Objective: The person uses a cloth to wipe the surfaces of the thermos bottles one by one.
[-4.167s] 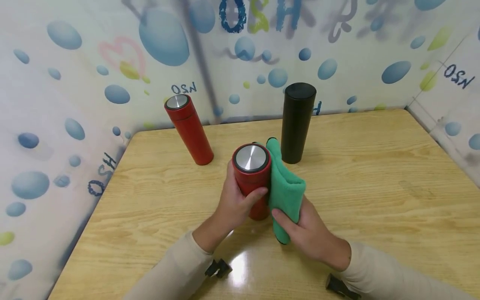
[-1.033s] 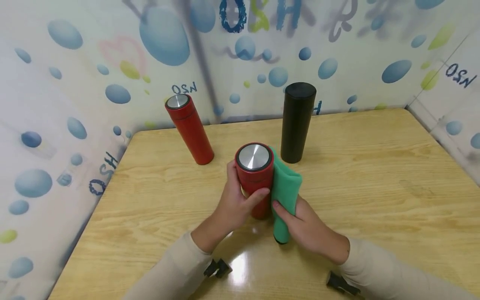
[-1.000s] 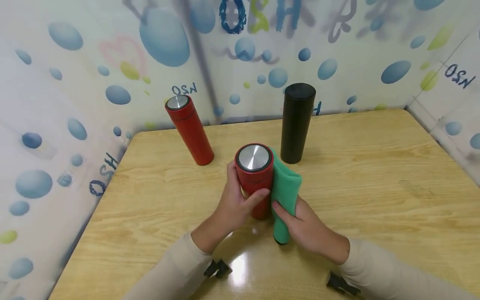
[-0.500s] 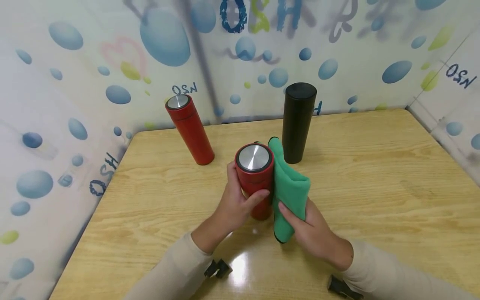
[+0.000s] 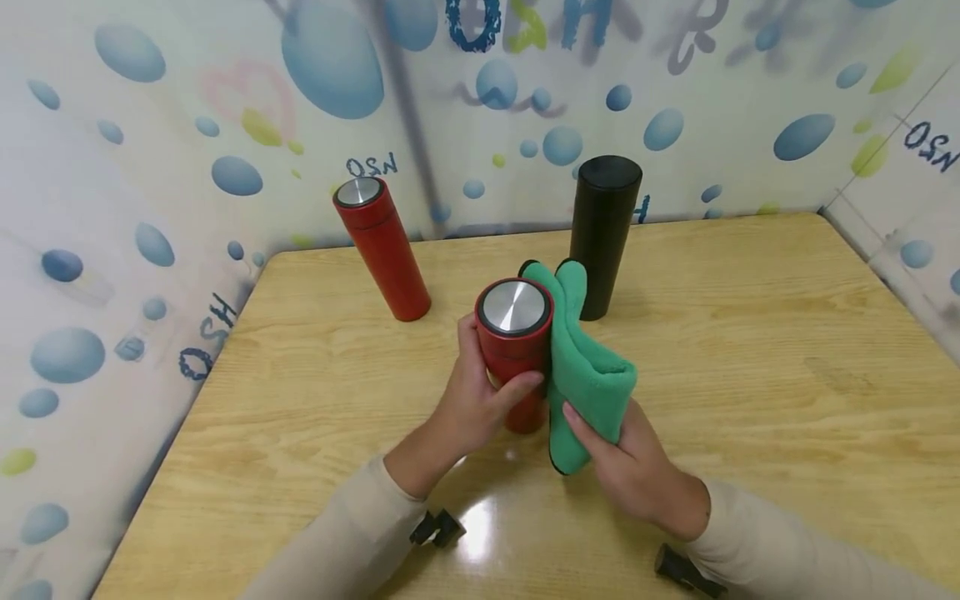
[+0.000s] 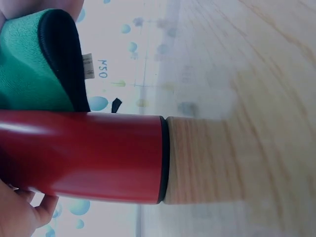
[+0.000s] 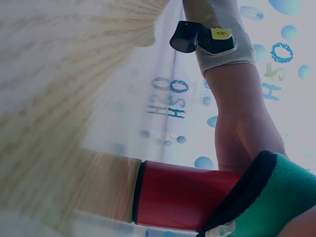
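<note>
One red flask [image 5: 386, 254] stands at left, near the worktop's [image 5: 315, 358] back edge; the left hand [image 5: 471, 404] curls round a second red flask [image 5: 517, 350], upright near the middle. One green cloth [image 5: 588, 375] touches its right side, pinched by the right hand [image 5: 637, 475]; one black flask [image 5: 606, 225] stands just behind. The worktop stretches wide to the right edge.

Over the head feed I have my left arm [image 5: 341, 529] and right arm [image 5: 795, 546] reaching forward, slanting inward. My left hand [image 5: 476, 408] is curled in a grip, left thumb [image 5: 519, 388] angled up and rightward. My right hand [image 5: 633, 471] grips just apart from it, right thumb [image 5: 587, 431] angled up and leftward.
</note>
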{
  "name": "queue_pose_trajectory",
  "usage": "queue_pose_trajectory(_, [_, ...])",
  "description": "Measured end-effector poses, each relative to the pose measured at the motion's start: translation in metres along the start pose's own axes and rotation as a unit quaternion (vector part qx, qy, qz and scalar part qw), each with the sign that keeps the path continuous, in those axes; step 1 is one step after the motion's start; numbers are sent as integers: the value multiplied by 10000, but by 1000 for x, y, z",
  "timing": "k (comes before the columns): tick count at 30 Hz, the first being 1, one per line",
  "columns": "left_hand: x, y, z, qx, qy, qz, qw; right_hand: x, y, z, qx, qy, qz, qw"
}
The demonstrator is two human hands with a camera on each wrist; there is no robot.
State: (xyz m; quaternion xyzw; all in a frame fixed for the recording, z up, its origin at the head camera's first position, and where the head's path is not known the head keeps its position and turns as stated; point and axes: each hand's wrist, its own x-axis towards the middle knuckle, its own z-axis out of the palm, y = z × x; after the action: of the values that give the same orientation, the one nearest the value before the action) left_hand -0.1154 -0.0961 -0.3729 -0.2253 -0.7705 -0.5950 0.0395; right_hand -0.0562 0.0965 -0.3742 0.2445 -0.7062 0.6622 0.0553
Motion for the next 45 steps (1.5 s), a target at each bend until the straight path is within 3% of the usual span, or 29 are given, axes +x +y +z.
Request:
queue_pose_trajectory(7, [0,1,-1,-76,-68,-221,9997,4,3,1,-53,-253,813,9964])
queue_pose_trajectory(14, [2,3,-1,-69,-55,-191,9998,8,6,1,46,-429,1357,9898])
queue_pose_trajectory(24, [5,3,-5,107,15,-237,9997,6,-1,1,-6,-200,1065,9941])
queue_pose_trajectory(28, [4,4,-5,99,29,-347,9993,4,-4,1,23,-97,741,9972])
queue_pose_trajectory(34, [5,5,-6,112,35,-234,9997,4,-4,1,79,-172,337,9993])
queue_pose_trajectory(40, [4,3,-4,-104,-30,-325,9994,3,2,3,60,-291,635,9975])
queue_pose_trajectory(45, [5,0,1,-120,21,-163,9998,4,4,3,-31,-331,1029,9941])
